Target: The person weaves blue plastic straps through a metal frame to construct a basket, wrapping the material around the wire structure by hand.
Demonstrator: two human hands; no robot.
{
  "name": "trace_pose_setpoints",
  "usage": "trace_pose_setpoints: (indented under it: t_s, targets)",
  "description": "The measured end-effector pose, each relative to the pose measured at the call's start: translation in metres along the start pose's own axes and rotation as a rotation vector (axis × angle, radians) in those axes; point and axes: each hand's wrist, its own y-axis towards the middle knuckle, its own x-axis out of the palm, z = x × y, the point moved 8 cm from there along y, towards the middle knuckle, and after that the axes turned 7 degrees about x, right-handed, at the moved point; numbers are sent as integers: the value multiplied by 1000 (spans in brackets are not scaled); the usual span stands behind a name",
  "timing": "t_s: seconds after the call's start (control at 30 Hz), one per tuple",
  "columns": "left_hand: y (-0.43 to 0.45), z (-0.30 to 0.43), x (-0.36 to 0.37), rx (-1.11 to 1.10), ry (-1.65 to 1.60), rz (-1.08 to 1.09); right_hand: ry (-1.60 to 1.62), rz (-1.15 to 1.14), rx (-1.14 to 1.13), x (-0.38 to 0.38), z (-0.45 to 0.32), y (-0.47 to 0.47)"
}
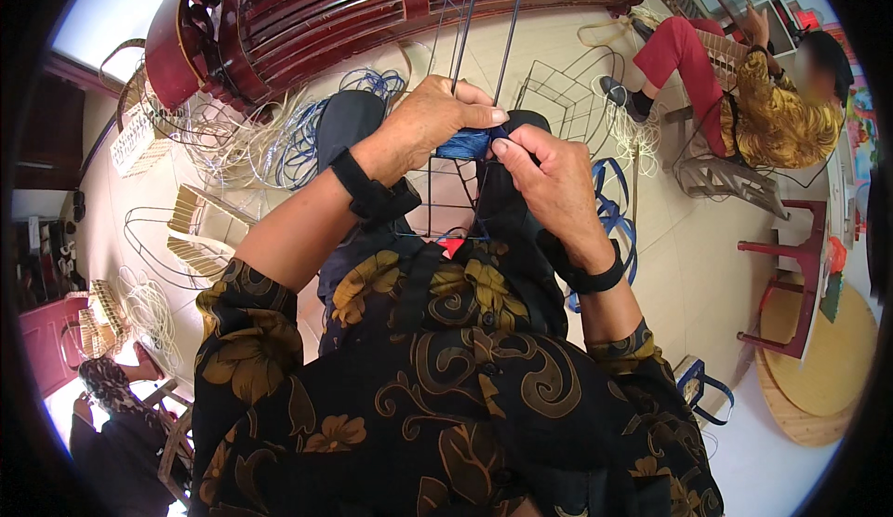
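Observation:
A dark metal wire basket frame (430, 204) stands between my knees, with its long rods rising away from me. Blue strip weaving (463, 144) covers a short section of it. My left hand (441, 116) grips the frame just beyond the weaving, its thumb pressing at the upper edge. Close beside it, my right hand (551, 172) pinches a dark blue strip (498, 132) between thumb and forefinger at the weaving's right side. A loose length of blue strap (615, 220) hangs and coils by my right knee. My fingers hide part of the frame.
A dark red wooden bench (314, 22) spans the far side. Tangled pale cord (230, 133) lies left, near part-woven baskets (188, 220). Another wire frame (568, 95) stands ahead right. One person (781, 112) sits at right, another (118, 440) behind left. A red stool (802, 276) is at right.

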Motion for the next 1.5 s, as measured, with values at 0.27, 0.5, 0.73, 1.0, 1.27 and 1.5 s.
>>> trace_pose_setpoints:
  t_s: [0.27,0.5,0.73,1.0,1.27,1.5]
  targets:
    - [-1,-4,4,9,-29,12,10,28,-14,-4,-3,-2]
    - [-1,0,-4,-18,-74,-55,48,-24,88,-3,-5,1]
    - [-24,21,-39,115,-130,-123,115,-154,233,-9,-12,0]
    - [-23,6,-41,117,-278,-119,187,-211,190,22,-33,16]
    - [-4,5,-49,47,-192,-248,14,-241,119,38,-47,33]
    - [-6,13,-57,92,-244,-270,235,-323,323,37,-34,42]
